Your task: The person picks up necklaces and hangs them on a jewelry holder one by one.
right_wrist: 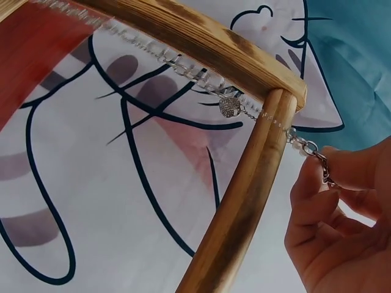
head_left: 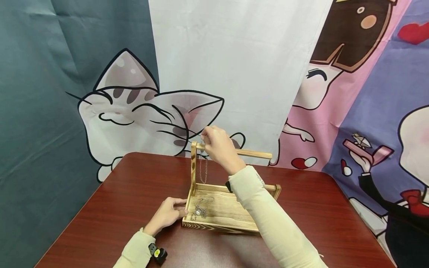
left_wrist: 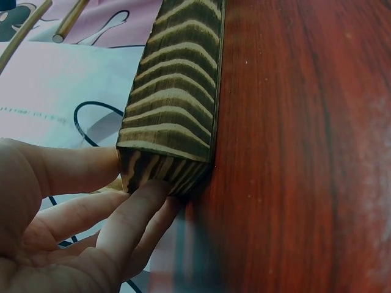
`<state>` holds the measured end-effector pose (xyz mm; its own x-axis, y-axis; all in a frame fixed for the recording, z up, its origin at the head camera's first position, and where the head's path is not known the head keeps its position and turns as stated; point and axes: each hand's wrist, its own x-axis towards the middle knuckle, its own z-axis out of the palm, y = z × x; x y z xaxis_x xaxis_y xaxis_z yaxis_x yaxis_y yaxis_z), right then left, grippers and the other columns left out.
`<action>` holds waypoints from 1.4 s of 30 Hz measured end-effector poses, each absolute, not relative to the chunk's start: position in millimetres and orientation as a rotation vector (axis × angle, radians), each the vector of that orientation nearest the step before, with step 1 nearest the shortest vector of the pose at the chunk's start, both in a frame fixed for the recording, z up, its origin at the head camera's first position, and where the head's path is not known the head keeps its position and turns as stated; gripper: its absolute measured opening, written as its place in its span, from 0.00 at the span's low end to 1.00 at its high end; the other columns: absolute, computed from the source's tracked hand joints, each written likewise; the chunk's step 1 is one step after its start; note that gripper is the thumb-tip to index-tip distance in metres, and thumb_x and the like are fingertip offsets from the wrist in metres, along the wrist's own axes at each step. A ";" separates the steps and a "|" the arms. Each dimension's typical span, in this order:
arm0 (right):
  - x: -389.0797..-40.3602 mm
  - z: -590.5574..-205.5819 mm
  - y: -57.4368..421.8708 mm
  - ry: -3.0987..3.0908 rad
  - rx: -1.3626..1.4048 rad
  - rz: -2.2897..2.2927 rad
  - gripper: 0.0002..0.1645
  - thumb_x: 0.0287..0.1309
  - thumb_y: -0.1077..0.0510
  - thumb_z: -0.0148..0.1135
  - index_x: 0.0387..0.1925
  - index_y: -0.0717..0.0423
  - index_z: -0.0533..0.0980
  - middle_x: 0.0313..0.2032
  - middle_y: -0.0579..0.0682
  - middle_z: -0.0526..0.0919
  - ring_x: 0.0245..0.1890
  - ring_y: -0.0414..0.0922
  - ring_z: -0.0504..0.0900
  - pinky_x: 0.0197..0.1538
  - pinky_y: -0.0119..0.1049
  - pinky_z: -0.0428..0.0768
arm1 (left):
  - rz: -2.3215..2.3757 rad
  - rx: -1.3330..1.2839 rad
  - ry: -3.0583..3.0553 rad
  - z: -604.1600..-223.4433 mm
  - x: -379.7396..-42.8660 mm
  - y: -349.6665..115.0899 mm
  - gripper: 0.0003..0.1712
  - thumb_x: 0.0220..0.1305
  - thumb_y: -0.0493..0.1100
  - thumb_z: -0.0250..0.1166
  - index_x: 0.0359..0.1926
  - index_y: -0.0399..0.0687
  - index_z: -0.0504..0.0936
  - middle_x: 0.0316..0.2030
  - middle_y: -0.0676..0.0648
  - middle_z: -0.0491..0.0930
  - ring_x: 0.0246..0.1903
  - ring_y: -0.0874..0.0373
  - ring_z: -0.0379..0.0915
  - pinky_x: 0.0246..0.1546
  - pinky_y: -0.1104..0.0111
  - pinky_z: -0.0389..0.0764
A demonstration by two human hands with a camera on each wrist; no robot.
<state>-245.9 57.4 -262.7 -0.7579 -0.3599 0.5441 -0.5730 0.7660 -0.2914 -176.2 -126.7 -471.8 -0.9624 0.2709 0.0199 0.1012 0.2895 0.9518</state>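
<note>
My right hand point(head_left: 219, 147) is up at the left end of the wooden bar point(head_left: 251, 153). Its thumb and fingertips pinch one end of a thin silver necklace point(right_wrist: 183, 68), whose chain runs over the bar and hangs in a loop beneath it. A small round sparkling pendant point(right_wrist: 230, 106) sits on that chain. My left hand point(head_left: 169, 212) holds the left end of the wooden tray point(left_wrist: 171, 91), thumb at the rim and fingers against the end wall. Inside the tray lies another silver necklace point(head_left: 201, 211), bunched near the front left corner.
A wooden post point(head_left: 193, 169) rises from the tray's left back corner and carries the bar, whose right end juts out free. The tray stands on a red-brown table point(head_left: 144, 178). Behind the table hangs a cartoon-printed cloth point(head_left: 241, 56).
</note>
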 end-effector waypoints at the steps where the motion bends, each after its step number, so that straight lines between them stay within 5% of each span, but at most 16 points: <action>1: -246.0 -263.0 57.2 -2.499 0.703 0.611 0.04 0.58 0.61 0.56 0.33 0.54 0.78 0.29 0.46 0.77 0.31 0.43 0.75 0.34 0.36 0.76 | 1.765 0.355 2.397 -471.7 -175.9 -126.7 0.25 0.54 0.32 0.63 0.53 0.22 0.71 0.41 0.31 0.80 0.42 0.45 0.79 0.37 0.68 0.80; 23: -223.1 -273.9 82.7 -2.243 0.754 0.859 0.10 0.63 0.56 0.53 0.29 0.55 0.77 0.24 0.45 0.74 0.23 0.38 0.69 0.28 0.30 0.71 | 1.728 0.338 2.408 -473.1 -177.7 -128.2 0.24 0.54 0.31 0.62 0.53 0.24 0.72 0.41 0.32 0.80 0.41 0.48 0.79 0.37 0.70 0.80; 42: -189.4 -379.3 100.7 -2.324 0.737 1.154 0.04 0.59 0.59 0.58 0.31 0.52 0.78 0.25 0.39 0.76 0.23 0.33 0.72 0.26 0.26 0.74 | 1.723 0.288 2.421 -474.1 -179.6 -127.1 0.25 0.54 0.31 0.63 0.54 0.25 0.72 0.42 0.32 0.79 0.41 0.50 0.79 0.38 0.69 0.80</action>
